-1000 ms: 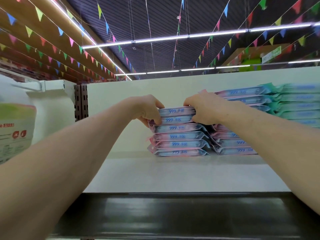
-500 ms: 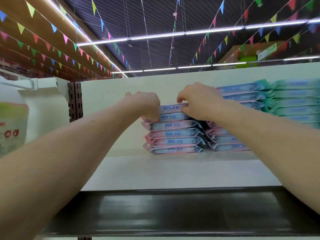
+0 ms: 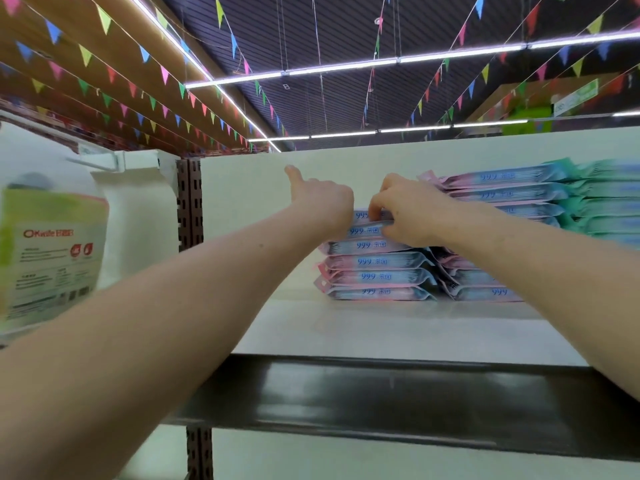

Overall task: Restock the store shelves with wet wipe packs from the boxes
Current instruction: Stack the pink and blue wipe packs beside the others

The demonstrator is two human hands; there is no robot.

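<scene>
Low in the frame runs the dark front lip of the shelf (image 3: 381, 393), with its pale deck beyond. Both forearms reach in over it to the centre. The right hand (image 3: 412, 211) curls its fingers and pinches the top pack (image 3: 362, 216) of the front stack (image 3: 375, 263) of pink-and-blue wet wipes. The left hand (image 3: 323, 202) lies against that stack's left end with its thumb raised; its fingers are hidden, so its grip cannot be told. A taller stack (image 3: 502, 188) and teal packs (image 3: 606, 206) stand further right. A green-labelled bag (image 3: 52, 251) sits at far left, with bunting (image 3: 162, 74) overhead.
</scene>
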